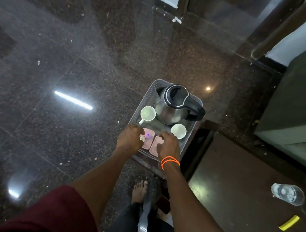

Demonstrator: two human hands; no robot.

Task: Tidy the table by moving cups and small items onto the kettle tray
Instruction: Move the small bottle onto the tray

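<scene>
A grey plastic tray [152, 88] carries a steel kettle [171, 106] with a black lid and handle. Two white cups stand on the tray: one with a handle [148, 113] left of the kettle, one [178, 130] at its front right. Two pink lidded boxes [157, 142] lie side by side at the tray's near end. A small purple item [148, 135] rests on the left box. My left hand [130, 138] curls over the left box and pinches a small pale item [142, 138]. My right hand [168, 145], orange threads on its wrist, hovers with bent fingers over the right box.
The tray overhangs the corner of a dark wooden table [236, 188] on my right. On the table lie a glass tumbler on its side [287, 194] and a yellow stick-shaped item [289, 222]. Polished granite floor [54, 81] spreads to the left. My bare foot [139, 190] stands below.
</scene>
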